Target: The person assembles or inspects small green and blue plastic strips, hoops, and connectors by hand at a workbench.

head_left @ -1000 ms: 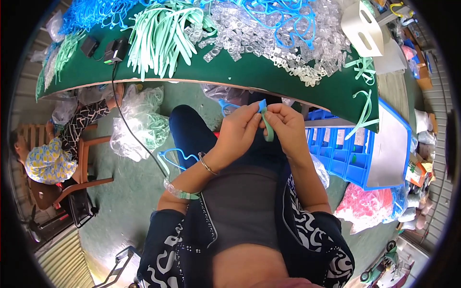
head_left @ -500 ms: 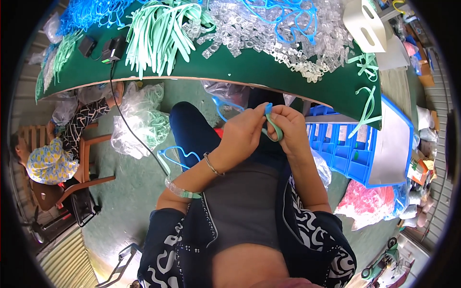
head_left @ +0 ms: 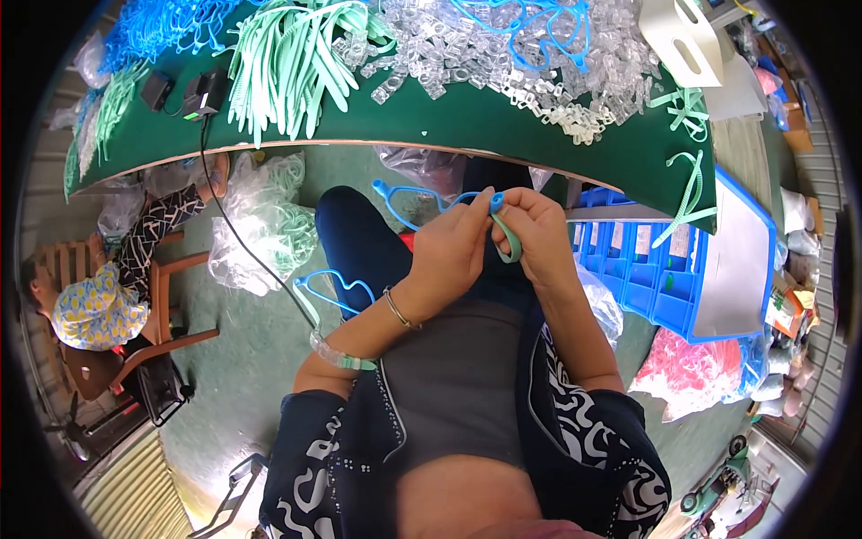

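Close together above my lap, both hands are pinched at the fingertips. My left hand (head_left: 452,249) grips a thin blue looped frame (head_left: 401,199), shaped like a goggle rim, which sticks out to the left of the fingers. In my right hand (head_left: 539,235) is a mint-green strap (head_left: 511,244), bent in a loop under the fingers. A blue tip (head_left: 496,203) shows between thumb and forefinger of that hand; whether it joins the strap is hidden. Another blue looped frame (head_left: 334,286), with a clear and green strap (head_left: 337,357), lies around my left forearm.
On the green table (head_left: 377,121) ahead lie mint-green straps (head_left: 292,67), clear plastic buckles (head_left: 440,54) and blue frames (head_left: 162,31). A black cable (head_left: 224,207) hangs off its edge. A blue plastic crate (head_left: 660,260) stands right, plastic bags (head_left: 260,225) left. Another person (head_left: 99,305) sits far left.
The blue frame at my left hand has swung up, and more of it shows left of the fingers. My fingertips have shifted slightly on the blue tip; the strap stays in my right hand.
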`<state>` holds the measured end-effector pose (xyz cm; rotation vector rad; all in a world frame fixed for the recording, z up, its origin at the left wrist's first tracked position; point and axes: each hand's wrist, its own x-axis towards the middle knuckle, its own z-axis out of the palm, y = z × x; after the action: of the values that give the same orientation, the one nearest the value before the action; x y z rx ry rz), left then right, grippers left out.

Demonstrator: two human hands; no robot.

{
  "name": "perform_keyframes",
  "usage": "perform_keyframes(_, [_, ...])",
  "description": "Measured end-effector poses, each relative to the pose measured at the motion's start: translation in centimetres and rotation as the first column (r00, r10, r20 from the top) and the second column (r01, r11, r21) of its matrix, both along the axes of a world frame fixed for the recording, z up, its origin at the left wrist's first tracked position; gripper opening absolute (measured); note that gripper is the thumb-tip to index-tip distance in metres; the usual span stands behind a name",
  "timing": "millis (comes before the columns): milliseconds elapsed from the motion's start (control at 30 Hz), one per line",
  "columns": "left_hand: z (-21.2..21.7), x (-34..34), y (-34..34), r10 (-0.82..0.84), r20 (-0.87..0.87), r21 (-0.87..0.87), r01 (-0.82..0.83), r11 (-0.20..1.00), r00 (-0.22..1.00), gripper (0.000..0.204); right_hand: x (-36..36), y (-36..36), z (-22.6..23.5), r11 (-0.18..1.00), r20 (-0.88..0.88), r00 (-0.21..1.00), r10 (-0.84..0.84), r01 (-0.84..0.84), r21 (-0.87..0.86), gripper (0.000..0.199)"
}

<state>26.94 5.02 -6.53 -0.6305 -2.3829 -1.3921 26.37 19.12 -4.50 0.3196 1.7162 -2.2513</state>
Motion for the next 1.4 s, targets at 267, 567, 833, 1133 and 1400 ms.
perform_keyframes(267, [-0.1,0.0,0.1,0.032,-0.046,-0.175,-0.04,0.984,0.998,0.043,0.0,0.3,-1.9,0.948,0.03,0.998,-0.046,0.053,-0.315,0.012])
perform_keyframes(567, [-0.5,-0.3,0.3,0.05,-0.13,-0.238,-0.08,0.968,0.99,0.042,-0.2,1.0,-3.1,0.971,0.121,0.992,0.024,0.006,-0.24,0.012])
perform_keyframes(833, [-0.7,-0.3,0.3,0.043,-0.157,-0.289,-0.087,0.953,0.987,0.042,0.0,0.9,-3.3,0.865,0.116,0.993,0.01,0.05,-0.5,0.012])
perform_keyframes(1133, [-0.6,-1.5,-1.7,-0.354,0.164,0.099,0.341,0.935,0.921,0.016,-1.0,3.1,-0.9,0.965,-0.186,0.966,0.181,-0.138,0.223,0.017])
perform_keyframes(1400, [1.8,-3.0,-3.6,-0.596,0.396,0.169,0.582,0.795,0.699,0.015,-0.7,4.2,-0.3,0.896,-0.056,0.898,0.437,-0.44,-0.053,0.013])
